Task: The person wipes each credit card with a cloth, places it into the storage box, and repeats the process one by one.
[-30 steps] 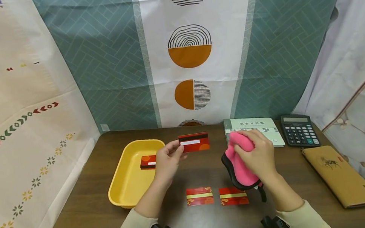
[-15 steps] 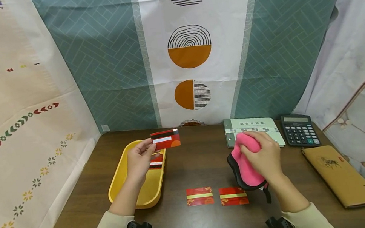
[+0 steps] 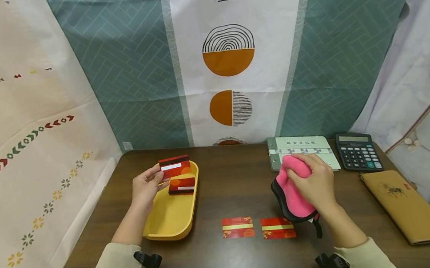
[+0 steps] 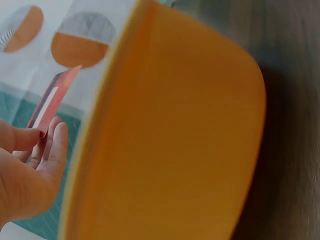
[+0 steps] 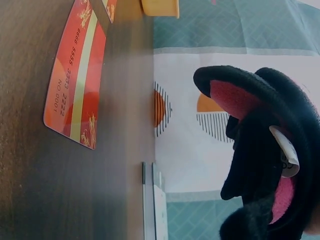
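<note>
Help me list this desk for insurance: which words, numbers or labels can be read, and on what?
"6666 5555 3333 2222": the nearer red card in the right wrist view.
"NO.0001": the same card.
"金日记账": the book; the character before it is blurred.
Too small or blurred: markings on the calculator, wallet, pouch tag and other cards.

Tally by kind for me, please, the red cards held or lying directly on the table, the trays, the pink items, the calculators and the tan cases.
Red cards: 3
Yellow tray: 1
Pink item: 1
Calculator: 1
Tan case: 1
Total: 7
</note>
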Available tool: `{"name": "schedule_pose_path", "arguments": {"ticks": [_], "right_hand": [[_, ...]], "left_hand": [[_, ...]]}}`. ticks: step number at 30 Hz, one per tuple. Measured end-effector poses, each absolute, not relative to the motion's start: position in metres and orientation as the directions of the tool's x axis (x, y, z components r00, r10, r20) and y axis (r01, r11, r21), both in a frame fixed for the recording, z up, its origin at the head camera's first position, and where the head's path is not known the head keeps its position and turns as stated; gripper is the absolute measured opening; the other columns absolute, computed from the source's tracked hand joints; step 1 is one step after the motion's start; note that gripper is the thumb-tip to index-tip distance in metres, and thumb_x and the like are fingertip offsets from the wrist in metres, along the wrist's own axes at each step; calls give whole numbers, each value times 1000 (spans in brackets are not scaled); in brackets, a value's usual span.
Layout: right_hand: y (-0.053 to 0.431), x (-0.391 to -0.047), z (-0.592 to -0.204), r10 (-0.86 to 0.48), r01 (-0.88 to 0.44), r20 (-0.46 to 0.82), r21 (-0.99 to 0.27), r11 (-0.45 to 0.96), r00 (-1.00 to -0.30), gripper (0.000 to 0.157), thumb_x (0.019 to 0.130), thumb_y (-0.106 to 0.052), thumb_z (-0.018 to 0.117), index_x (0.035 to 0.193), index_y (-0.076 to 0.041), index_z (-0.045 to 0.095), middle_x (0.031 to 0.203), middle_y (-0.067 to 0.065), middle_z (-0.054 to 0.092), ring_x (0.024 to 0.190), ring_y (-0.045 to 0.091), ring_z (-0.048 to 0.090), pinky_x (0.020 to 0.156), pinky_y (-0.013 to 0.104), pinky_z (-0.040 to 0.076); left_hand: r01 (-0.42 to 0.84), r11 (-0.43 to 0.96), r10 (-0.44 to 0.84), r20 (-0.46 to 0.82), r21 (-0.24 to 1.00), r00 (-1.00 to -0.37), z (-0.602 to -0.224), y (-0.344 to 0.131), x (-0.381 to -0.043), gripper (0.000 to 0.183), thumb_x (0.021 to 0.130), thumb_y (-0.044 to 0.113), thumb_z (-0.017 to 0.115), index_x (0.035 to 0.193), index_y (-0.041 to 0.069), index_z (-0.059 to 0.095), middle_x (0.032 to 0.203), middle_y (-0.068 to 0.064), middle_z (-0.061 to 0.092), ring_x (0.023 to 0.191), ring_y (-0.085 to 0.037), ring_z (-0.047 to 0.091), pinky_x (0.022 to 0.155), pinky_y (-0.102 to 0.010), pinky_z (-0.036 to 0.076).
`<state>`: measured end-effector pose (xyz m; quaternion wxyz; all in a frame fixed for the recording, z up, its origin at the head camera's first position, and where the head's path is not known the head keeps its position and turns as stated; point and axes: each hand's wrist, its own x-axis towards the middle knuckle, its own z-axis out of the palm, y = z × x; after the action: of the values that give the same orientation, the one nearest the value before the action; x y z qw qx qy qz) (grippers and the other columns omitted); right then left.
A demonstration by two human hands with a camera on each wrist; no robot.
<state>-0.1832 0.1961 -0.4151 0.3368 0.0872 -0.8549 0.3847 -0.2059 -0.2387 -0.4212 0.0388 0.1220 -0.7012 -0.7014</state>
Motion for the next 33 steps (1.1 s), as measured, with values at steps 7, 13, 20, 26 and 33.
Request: {"name": "schedule_pose_path", "arguments": {"ticks": [7, 13, 20, 26, 33], "right_hand": [[196, -183, -416, 110, -395, 625, -609, 688, -773, 39, 78, -9, 84, 115, -4, 75, 104, 15, 71, 88, 30, 64, 68, 48, 54], [195, -183, -416, 106, -402, 635, -599, 692, -765, 39, 77, -10, 85, 114, -3, 75, 103, 16, 71, 87, 32, 64, 68, 48, 52], [194, -182, -416, 98, -403, 635, -594, 696, -766, 40, 76, -11, 86, 114, -2, 75, 103, 17, 71, 87, 33, 64, 68, 49, 52], [197, -181, -416, 105, -385, 622, -600, 701, -776, 40, 78, -11, 85, 115, -3, 74, 103, 16, 71, 87, 31, 64, 68, 48, 53], [202, -182, -419, 112, -380, 624, -598, 706, -773, 38, 77, -10, 85, 113, -3, 75, 102, 15, 72, 87, 29, 65, 67, 40, 50]], "left_hand": [[-146, 59, -167, -134, 988, -977, -442, -251, -213, 41, 102, -2, 54, 140, -17, 46, 122, -26, 60, 82, -13, 72, 88, -39, 58], [-211, 103, -106, -201, 972, -974, -463, -253, -221, 39, 101, -4, 54, 137, -18, 48, 119, -28, 62, 78, -13, 70, 77, -32, 61], [-251, 224, -72, -241, 942, -968, -469, -249, -221, 40, 100, -8, 54, 137, -20, 46, 125, -37, 58, 92, -24, 70, 81, -31, 60], [-191, 512, -73, -179, 837, -981, -464, -248, -221, 45, 99, 5, 62, 137, -17, 50, 134, -32, 58, 124, -38, 58, 98, -43, 53], [-146, 709, -89, -118, 690, -989, -456, -245, -216, 51, 101, 25, 62, 135, -11, 56, 135, -28, 58, 127, -43, 54, 104, -52, 47]]}}
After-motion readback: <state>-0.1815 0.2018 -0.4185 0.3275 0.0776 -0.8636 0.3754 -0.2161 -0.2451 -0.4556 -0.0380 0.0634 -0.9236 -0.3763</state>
